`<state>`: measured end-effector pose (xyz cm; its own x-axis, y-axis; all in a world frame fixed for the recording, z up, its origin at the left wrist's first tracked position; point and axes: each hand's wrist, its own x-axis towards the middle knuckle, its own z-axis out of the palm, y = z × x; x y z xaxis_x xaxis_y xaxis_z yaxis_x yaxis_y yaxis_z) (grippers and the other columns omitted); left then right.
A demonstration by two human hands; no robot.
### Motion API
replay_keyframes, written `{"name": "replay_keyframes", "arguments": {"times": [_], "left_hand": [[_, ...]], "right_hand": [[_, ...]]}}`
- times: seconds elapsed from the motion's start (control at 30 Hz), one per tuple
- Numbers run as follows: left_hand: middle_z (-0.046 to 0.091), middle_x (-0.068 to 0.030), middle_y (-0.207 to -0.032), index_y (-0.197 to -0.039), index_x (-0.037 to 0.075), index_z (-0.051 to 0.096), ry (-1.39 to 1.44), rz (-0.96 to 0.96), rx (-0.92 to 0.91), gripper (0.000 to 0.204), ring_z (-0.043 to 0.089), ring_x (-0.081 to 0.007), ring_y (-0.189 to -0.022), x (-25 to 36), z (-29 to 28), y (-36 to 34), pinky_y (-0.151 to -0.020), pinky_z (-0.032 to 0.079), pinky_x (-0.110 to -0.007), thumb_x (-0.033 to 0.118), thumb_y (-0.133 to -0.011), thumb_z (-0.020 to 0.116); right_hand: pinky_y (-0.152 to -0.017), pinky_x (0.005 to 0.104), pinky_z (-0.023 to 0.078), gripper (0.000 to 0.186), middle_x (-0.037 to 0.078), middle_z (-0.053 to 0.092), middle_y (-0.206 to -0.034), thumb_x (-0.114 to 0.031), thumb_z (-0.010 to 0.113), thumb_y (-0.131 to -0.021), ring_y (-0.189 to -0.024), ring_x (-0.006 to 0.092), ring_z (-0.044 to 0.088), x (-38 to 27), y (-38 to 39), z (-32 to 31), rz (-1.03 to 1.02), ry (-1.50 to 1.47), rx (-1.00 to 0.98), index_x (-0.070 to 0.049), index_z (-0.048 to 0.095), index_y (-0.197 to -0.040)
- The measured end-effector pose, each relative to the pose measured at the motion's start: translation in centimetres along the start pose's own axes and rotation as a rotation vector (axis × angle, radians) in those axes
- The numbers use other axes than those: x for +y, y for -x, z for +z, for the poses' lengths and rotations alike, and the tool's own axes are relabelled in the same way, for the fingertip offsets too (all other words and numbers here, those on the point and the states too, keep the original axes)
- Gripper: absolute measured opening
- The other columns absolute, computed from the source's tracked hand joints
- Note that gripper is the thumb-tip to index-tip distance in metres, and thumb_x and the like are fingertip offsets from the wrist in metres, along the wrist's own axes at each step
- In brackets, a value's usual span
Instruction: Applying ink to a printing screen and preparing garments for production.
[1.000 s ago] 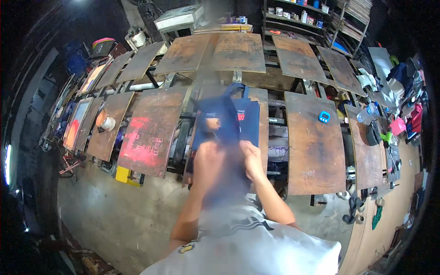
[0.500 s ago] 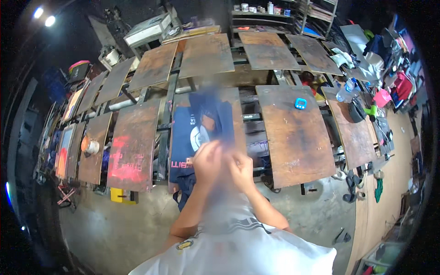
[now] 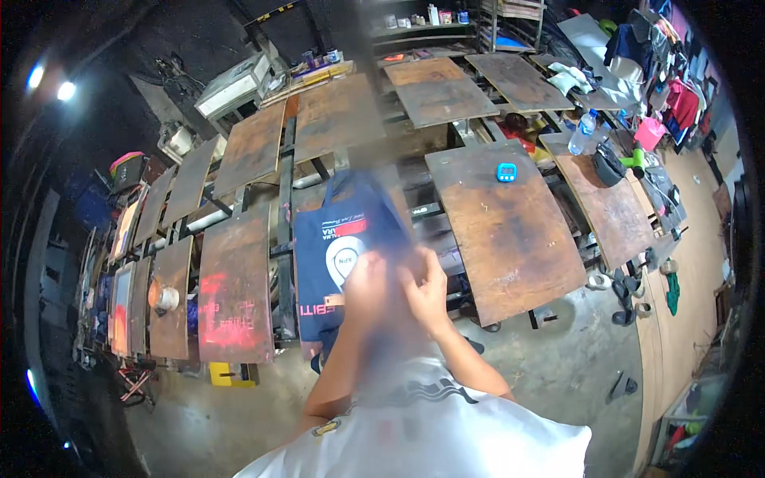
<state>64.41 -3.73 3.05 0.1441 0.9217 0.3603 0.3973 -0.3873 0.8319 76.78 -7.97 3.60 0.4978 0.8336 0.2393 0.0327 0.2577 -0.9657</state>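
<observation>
A navy tote bag (image 3: 315,259) with white, red and pink printing lies on a board in front of me, its handle loop at the far end. My left hand (image 3: 365,288) is over the bag's right part, beside the round white print; its fingers are blurred, so its grip cannot be made out. A small tan piece (image 3: 333,300) shows by its fingers, of a kind I cannot tell. Close by on the right, my right hand (image 3: 426,293) is raised, loosely curled with thumb and forefinger apart and nothing visible between them. A vertical smear hides the space between the hands.
Brown boards (image 3: 510,239) stand in two rows on a dark frame, with gaps between. A blue timer (image 3: 506,172) sits on the right board. Further right are a water bottle (image 3: 583,131) and a dark cap-like object (image 3: 609,165). An orange-and-white tub (image 3: 165,299) is at the left.
The bag lies flatter, with more of its print showing and its handle loop at the far end. The view has tilted and shifted. Both hands stay near the bag's right side.
</observation>
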Motion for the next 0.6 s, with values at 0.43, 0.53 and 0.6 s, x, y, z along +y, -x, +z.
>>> {"name": "replay_keyframes", "arguments": {"times": [0.43,0.53,0.6], "left_hand": [[0.051,-0.0085,-0.059,-0.071,-0.005,0.057,-0.166,-0.030,0.024,0.042,0.048,-0.0157,-0.056,1.1,-0.1,0.9,-0.053,0.039,-0.037,0.024,-0.102,0.056],[0.059,-0.0034,-0.071,-0.082,-0.005,0.063,0.001,-0.215,-0.052,0.038,0.054,-0.0125,-0.066,-0.5,0.1,0.9,-0.059,0.042,-0.032,0.024,-0.104,0.053],[0.065,-0.0021,-0.088,-0.094,-0.004,0.066,0.153,-0.172,-0.049,0.036,0.058,-0.0118,-0.080,-2.3,1.0,1.3,-0.072,0.047,-0.028,0.026,-0.105,0.051]], "right_hand": [[-0.053,0.0323,0.037,0.030,0.013,0.047,-0.065,-0.022,0.063,-0.096,-0.058,0.0148,0.046,0.8,-0.5,0.8,-0.073,0.150,-0.131,0.003,0.059,-0.079],[-0.055,0.0286,0.035,0.036,0.005,0.039,-0.064,-0.026,0.058,-0.100,-0.064,0.0071,0.040,1.5,-0.3,0.8,0.008,0.115,-0.174,0.000,0.054,-0.075],[-0.057,0.0274,0.035,0.037,-0.004,0.042,-0.065,-0.026,0.055,-0.102,-0.065,0.0053,0.039,1.7,0.0,1.3,0.084,-0.150,-0.150,-0.002,0.053,-0.074]]}}
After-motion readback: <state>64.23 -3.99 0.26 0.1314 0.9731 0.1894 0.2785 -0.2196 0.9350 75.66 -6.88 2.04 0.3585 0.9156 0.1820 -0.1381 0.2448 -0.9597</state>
